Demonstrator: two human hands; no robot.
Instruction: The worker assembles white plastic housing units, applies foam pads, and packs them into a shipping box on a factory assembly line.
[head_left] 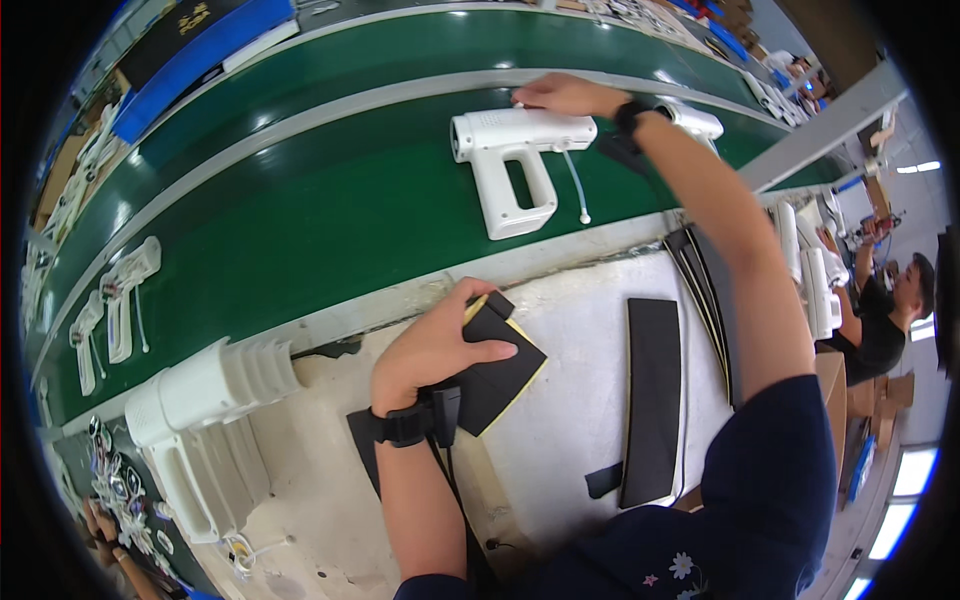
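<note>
My left hand is closed on a black foam pad with yellow edges, its thumb lying across the top. A smaller black foam piece sits by the fingertips. My right arm reaches over the green belt, and my right hand has its fingers closed at the top edge of a white gun-shaped housing. That housing lies on its side, with a short white tube hanging from it. Part of the grip at the fingertips is hidden. Both wrists wear black bands.
Long black foam strips lie on the white worktop. Nested white housings stand at its left end. More white gun-shaped parts rest on the green belt. A metal post slants at right; a co-worker sits beyond.
</note>
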